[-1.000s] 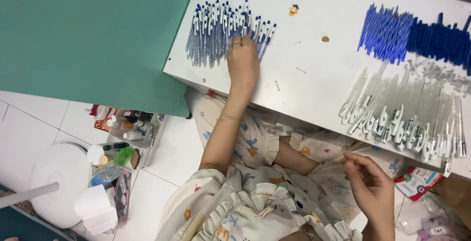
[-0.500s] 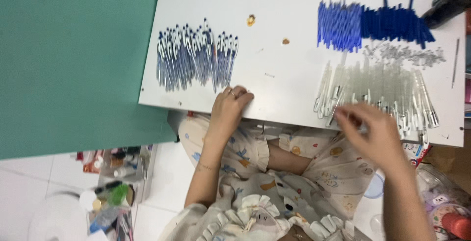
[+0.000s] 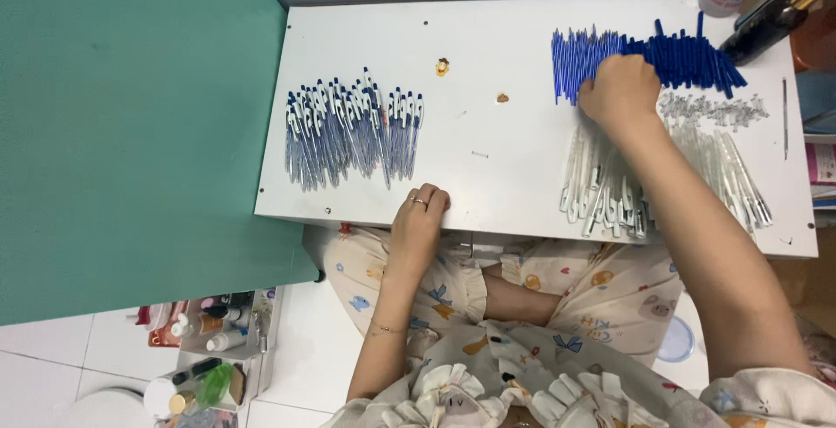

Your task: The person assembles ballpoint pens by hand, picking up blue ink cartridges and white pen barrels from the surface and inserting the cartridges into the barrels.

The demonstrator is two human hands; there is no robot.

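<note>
Right hand (image 3: 620,90) upper right of frame, grip closing on row of thin blue pen refills (image 3: 582,60), long axes toward frame top; left hand (image 3: 418,219) released, flat on white counter (image 3: 505,158) edge.

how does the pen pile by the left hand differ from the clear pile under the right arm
The pen pile shows blue inside with white clips; the clear pile looks see-through and pale. The pen pile lies untouched, apart from the left hand; the clear pile is partly hidden by the right arm, whose right hand reaches past it. Both lie on the white table.
</note>
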